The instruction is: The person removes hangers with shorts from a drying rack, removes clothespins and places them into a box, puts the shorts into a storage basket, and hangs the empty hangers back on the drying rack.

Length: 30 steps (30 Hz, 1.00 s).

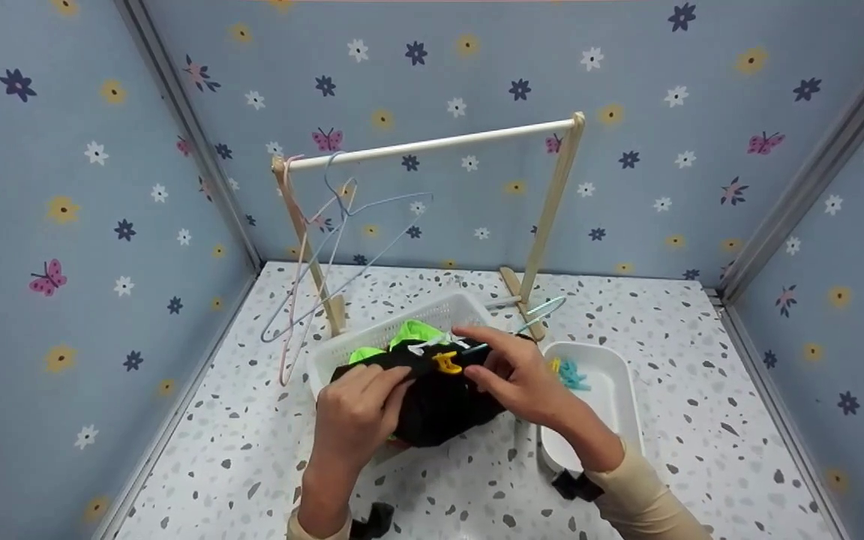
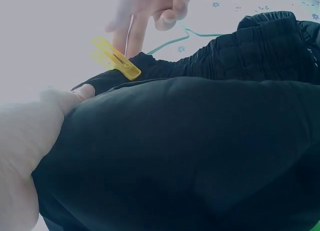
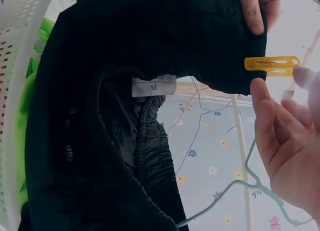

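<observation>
A pair of black pants (image 1: 439,409) with an elastic waistband and a white size label (image 3: 154,86) is held up over the basket. My left hand (image 1: 357,405) pinches the waistband near one end. Beside those fingers a yellow clothespin (image 3: 270,65) is clipped on the waistband's edge. My right hand (image 1: 514,375) is at the clothespin, its thumb and fingers spread apart, with the thumb tip right by the clothespin's handle end. A mint-green hanger (image 3: 237,183) runs into the waistband, its hook (image 1: 548,306) sticking out to the right; the rest of it is hidden.
Behind stands a rack with a white rod (image 1: 439,142); a pink hanger (image 1: 293,300) and a blue hanger (image 1: 379,259) hang at its left. Bright green clothing (image 1: 417,330) lies in a white basket (image 1: 469,304). A white tray (image 1: 623,397) at right holds teal clothespins (image 1: 571,373).
</observation>
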{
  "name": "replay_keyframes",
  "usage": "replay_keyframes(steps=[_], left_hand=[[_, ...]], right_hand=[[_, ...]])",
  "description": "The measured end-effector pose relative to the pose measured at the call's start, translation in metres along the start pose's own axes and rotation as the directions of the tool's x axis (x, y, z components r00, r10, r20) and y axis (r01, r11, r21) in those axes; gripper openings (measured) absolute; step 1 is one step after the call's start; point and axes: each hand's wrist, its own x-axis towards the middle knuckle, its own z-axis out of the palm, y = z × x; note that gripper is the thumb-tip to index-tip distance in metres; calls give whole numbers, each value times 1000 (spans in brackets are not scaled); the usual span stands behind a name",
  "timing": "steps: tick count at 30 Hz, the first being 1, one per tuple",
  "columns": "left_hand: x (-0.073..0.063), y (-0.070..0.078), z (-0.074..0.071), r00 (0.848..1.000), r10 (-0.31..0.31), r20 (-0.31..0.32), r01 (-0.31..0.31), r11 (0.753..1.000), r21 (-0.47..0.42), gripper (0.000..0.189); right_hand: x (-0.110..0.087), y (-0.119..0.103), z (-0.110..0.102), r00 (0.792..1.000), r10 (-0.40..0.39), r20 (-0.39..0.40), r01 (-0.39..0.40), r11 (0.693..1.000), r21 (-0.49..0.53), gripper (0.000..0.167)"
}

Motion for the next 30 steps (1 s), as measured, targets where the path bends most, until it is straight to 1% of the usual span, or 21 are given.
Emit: replay_keyframes(steps=[3, 8, 10, 13, 16, 21, 25, 28, 30], left_hand=[[2, 3, 1, 1000, 12, 6, -12, 1000, -7, 8], [2, 7, 2, 1000, 29, 11, -29, 999, -17, 8], [2, 8, 3, 999, 37, 9, -37, 999, -19, 8], [2, 9, 4, 999, 44, 9, -44, 999, -24, 7], [2, 9, 4, 999, 46, 12, -45, 999, -28, 7], [3, 9, 4, 999, 42, 16, -41, 999, -32, 5], [2, 9, 4, 999, 39, 18, -38, 999, -27, 6], [1, 9, 4, 999, 40, 15, -39, 999, -24, 7], [0, 9, 4, 999, 41, 14, -40, 999, -23, 7]], right_hand=[[-1, 0, 2, 1000, -23, 0, 23, 999, 34, 42], [-4, 1, 8, 994, -109, 0, 108, 989, 99, 44], [-4, 1, 11, 993, -122, -9, 122, 985, 124, 44], [-4, 2, 14, 990, -131, -43, 136, 981, 140, 41], [-3, 4, 14, 984, -165, -70, 173, 977, 128, 40], [-1, 5, 13, 966, -239, -97, 249, 961, 115, 39], [-1, 6, 15, 943, -304, -136, 315, 946, 71, 37], [-5, 14, 18, 926, -343, -158, 352, 935, 33, 32], [-9, 22, 20, 927, -336, -168, 348, 937, 44, 30]])
